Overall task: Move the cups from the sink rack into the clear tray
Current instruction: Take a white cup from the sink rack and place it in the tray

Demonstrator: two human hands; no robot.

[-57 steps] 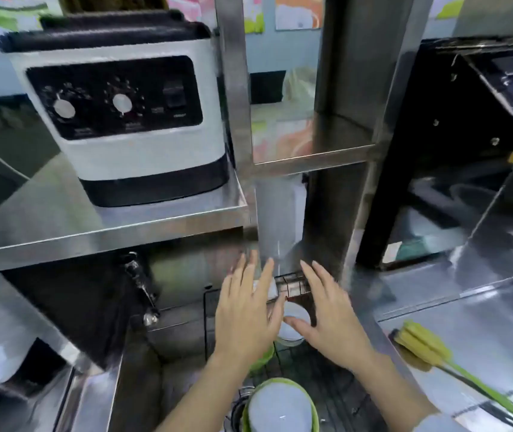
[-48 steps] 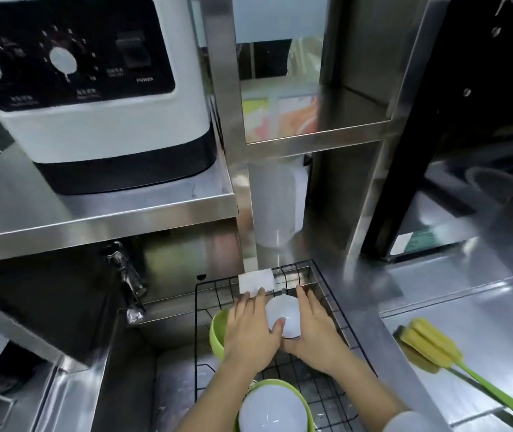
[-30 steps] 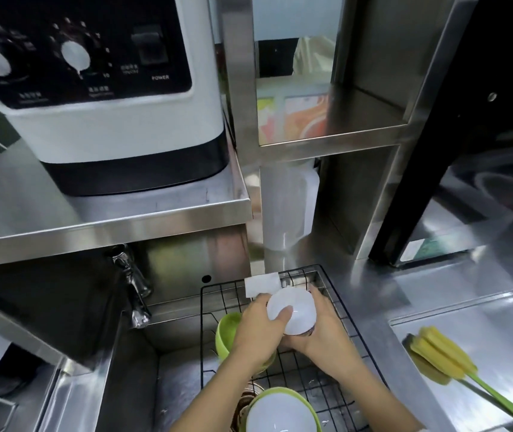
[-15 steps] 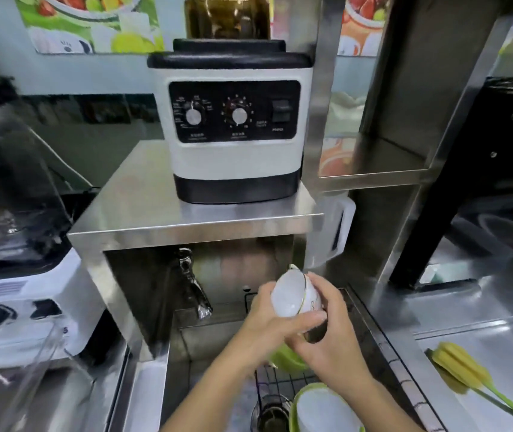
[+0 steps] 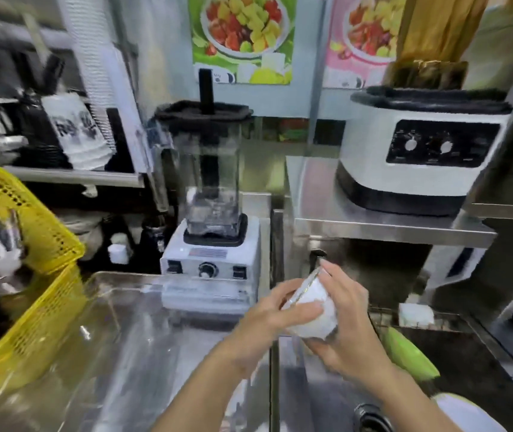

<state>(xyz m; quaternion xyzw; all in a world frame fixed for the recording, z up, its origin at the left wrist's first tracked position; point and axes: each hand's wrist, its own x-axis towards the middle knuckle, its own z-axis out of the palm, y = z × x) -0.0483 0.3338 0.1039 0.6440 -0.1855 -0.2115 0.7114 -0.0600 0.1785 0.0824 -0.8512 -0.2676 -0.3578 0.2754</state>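
Both my hands hold a small white cup (image 5: 314, 302) with a thin gold rim, tilted with its mouth toward the upper left. My left hand (image 5: 275, 310) wraps its left side and my right hand (image 5: 347, 335) cups it from the right and below. The cup hangs above the seam between the counter and the sink. The clear tray (image 5: 108, 307) lies on the counter to the left of the hands. In the black wire sink rack (image 5: 454, 332) at right a green cup (image 5: 411, 360) lies on its side, and a white-and-green cup (image 5: 467, 413) shows at the bottom right.
A white blender (image 5: 211, 219) stands behind the tray's far edge. A yellow perforated basket (image 5: 30, 260) sits against the tray's left side. A white machine with two dials (image 5: 420, 157) rests on a steel shelf over the sink. A dark round item (image 5: 373, 420) sits at the bottom.
The view has swung left, bringing the tray, blender and yellow basket into sight. Both hands have carried the white cup up and left, away from the rack toward the tray.
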